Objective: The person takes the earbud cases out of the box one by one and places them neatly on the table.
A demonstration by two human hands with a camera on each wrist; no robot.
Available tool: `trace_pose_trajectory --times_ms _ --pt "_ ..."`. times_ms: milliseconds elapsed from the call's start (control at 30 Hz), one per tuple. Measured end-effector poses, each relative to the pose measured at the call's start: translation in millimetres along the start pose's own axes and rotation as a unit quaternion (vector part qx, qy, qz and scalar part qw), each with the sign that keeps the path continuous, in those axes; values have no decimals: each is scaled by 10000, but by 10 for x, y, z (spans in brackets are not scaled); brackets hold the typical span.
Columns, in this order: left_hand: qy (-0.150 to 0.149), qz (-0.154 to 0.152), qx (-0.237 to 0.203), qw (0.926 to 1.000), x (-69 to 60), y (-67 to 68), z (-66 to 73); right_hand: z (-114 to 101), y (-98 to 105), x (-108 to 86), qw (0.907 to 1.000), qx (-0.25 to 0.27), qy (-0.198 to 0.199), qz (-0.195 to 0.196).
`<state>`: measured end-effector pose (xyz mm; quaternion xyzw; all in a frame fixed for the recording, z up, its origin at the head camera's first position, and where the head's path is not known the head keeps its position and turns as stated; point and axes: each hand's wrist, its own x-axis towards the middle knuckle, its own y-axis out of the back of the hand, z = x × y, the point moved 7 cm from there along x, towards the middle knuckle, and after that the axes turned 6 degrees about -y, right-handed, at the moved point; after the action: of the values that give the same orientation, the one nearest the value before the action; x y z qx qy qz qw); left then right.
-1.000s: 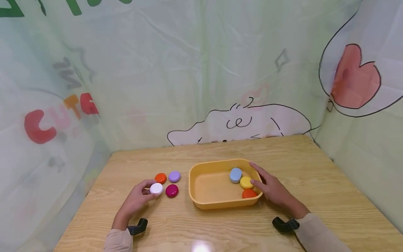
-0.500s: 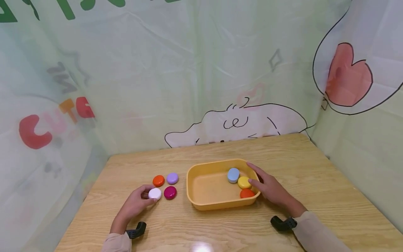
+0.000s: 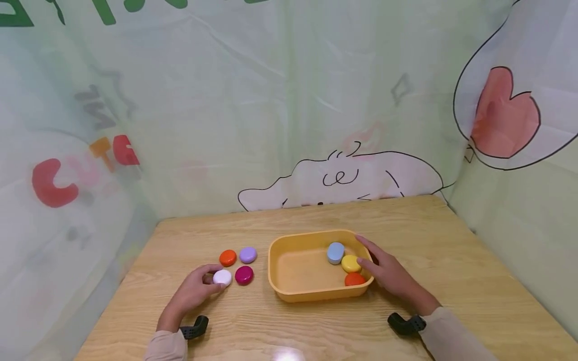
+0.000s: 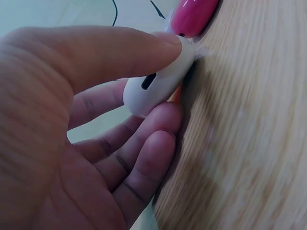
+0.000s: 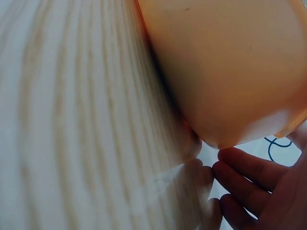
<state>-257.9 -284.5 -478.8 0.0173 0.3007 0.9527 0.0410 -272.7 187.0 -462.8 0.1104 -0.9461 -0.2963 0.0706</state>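
My left hand (image 3: 195, 290) pinches a white rounded disc (image 3: 222, 278) between thumb and fingers, at or just above the table. The left wrist view shows a dark slot in the side of this white disc (image 4: 156, 86). Close by lie an orange-red disc (image 3: 228, 257), a lilac disc (image 3: 248, 254) and a dark magenta disc (image 3: 244, 275). My right hand (image 3: 392, 273) holds the right end of a yellow-orange tray (image 3: 302, 296), thumb over the rim and fingers along the outside. Inside the tray sit a blue disc (image 3: 335, 253), a yellow disc (image 3: 351, 263) and a red disc (image 3: 354, 279).
Everything stands on a wooden table (image 3: 253, 326). Printed cloth (image 3: 217, 125) hangs behind it and along both sides. A black wrist device (image 3: 195, 328) sits on the left wrist, and another black device (image 3: 406, 324) on the right.
The left hand has brought the white disc slightly down and nearer to me, level with the magenta disc. The right hand stays at the tray's end. The head view shifts slightly.
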Motion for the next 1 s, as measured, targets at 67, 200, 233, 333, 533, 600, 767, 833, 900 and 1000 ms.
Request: trace_pose_trajectory --times_ms 67,200,233,333,533,600,767,833,900,1000 --pt "74 21 78 9999 -19 26 -8 -8 -15 10 10000 34 37 -3" --pt "148 28 233 9996 -56 54 -1 1 -44 14 10000 23 94 -25" --pt "150 21 254 9996 -60 54 5 7 -46 12 10000 15 92 -21" --pt "130 25 256 9996 -58 47 33 21 -38 4 10000 -35 79 22" --pt "290 107 295 9991 -56 73 22 23 -7 -5 10000 -41 45 55" --pt "374 190 260 9988 -65 108 -1 23 -8 -11 10000 -22 10 37" --pt "213 678 172 9973 -68 241 31 22 -5 -22 10000 -54 -50 51" --pt "71 832 116 9964 -66 270 78 23 -2 -19 9999 -78 -59 67" --pt "-39 873 -9 9962 -65 267 132 21 0 -11 9999 -68 -43 81" --pt "-149 840 -195 9962 -56 225 218 23 -3 -2 10000 -15 -16 67"
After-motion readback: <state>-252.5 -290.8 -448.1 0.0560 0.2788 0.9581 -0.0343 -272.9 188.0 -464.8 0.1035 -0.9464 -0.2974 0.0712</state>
